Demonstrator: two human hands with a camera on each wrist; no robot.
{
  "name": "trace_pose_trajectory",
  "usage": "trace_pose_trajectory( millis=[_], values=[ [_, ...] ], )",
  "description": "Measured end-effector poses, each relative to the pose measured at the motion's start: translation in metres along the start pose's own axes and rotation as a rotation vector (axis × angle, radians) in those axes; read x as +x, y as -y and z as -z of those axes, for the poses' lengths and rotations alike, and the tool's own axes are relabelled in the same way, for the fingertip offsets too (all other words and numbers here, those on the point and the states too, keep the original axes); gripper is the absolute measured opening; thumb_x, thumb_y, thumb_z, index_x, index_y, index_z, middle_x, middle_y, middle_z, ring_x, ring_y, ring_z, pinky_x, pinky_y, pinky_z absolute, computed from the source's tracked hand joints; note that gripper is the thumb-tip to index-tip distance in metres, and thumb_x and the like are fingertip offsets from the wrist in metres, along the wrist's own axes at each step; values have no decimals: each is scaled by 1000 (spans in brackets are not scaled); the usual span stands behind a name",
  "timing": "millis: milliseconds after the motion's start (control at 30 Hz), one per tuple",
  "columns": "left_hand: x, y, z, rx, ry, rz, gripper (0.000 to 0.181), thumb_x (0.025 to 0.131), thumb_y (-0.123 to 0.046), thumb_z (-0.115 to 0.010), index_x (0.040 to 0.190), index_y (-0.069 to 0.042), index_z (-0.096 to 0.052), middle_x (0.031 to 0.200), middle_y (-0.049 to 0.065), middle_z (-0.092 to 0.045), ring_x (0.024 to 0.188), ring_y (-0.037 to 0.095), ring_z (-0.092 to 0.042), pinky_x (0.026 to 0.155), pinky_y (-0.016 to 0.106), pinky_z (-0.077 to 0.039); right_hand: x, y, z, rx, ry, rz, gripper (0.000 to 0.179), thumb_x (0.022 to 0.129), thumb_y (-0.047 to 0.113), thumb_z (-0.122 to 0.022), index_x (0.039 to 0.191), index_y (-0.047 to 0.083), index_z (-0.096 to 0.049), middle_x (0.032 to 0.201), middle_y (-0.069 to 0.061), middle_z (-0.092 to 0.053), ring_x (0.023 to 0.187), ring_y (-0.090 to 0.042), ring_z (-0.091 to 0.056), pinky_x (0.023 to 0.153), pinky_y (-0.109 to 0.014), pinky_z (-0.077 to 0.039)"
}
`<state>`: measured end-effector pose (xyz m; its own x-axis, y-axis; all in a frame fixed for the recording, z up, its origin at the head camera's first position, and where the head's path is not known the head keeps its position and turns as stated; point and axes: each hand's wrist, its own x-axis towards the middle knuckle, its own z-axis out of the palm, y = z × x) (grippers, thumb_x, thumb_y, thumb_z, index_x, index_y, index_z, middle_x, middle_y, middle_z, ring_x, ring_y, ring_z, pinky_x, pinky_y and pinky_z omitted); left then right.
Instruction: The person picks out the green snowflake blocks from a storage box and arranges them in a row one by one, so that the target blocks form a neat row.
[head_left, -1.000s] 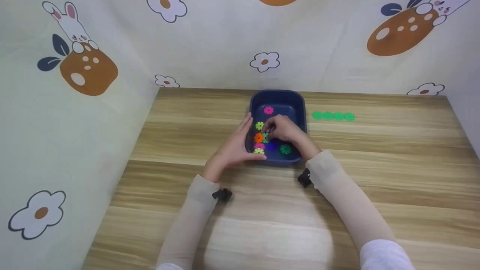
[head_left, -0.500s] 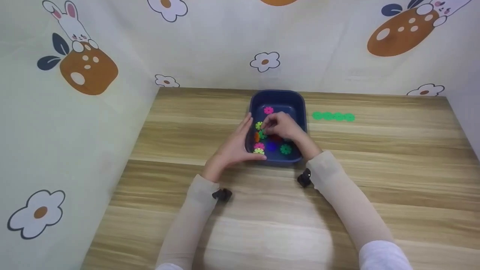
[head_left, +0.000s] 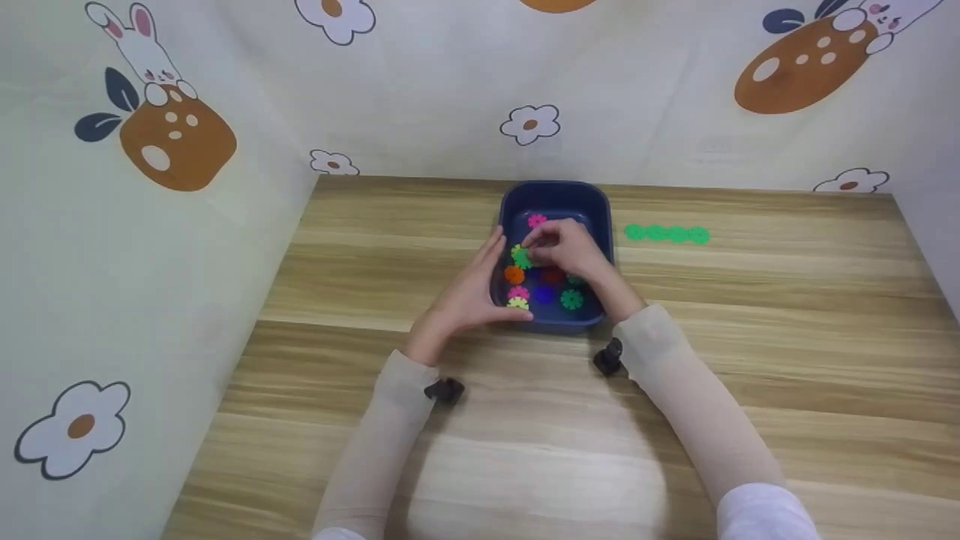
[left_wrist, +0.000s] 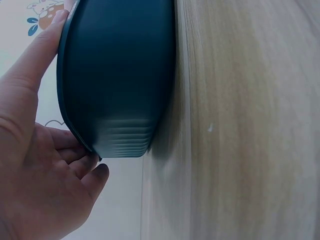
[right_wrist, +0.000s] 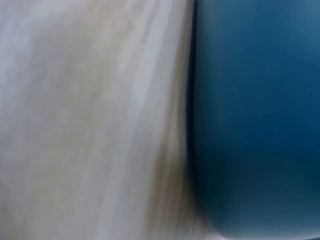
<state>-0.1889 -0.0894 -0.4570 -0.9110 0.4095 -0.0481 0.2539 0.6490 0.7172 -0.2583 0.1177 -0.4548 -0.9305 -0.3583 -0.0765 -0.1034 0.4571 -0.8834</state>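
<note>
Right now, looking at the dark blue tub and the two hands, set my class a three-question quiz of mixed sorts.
1. True or false: the left hand rests against the outside of the dark blue tub.
2. Multiple choice: where is the row of green pieces? A) inside the tub B) on the wooden table, to the right of the tub C) under the left hand
3. Fill the gap: the right hand pinches a ______-coloured piece over the tub.

Key
1. True: the left wrist view shows its fingers along the tub's wall and rim.
2. B
3. Green
</note>
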Motion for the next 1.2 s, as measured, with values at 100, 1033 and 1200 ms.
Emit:
trace_pose_trajectory(
  millis=[100,1033,1200],
  values=[
    [0,0,0,-5,0,6,120,73,-48,-86,161,-13,-12,171,-3,-1,156,27,-16,124,50,-25,0,-1,0,24,-20,7,16,91,7,-71,105,0,-74,104,-19,-74,83,-12,-69,81,-25,-61],
    [0,-3,0,-13,6,59,125,71,-53,-86,162,-23,-7,170,-7,-1,157,24,-15,124,50,-25,-14,3,68,314,-240,14,31,90,2,-70,117,-14,-66,90,9,-73,78,0,-69,74,-18,-60],
    [0,-3,0,-13,7,61,125,70,-52,-87,162,-22,-7,171,-6,-1,157,24,-14,124,50,-25,-28,1,90,368,-275,17,34,91,0,-68,119,-19,-62,87,9,-73,77,-2,-71,75,-20,-60]
  ],
)
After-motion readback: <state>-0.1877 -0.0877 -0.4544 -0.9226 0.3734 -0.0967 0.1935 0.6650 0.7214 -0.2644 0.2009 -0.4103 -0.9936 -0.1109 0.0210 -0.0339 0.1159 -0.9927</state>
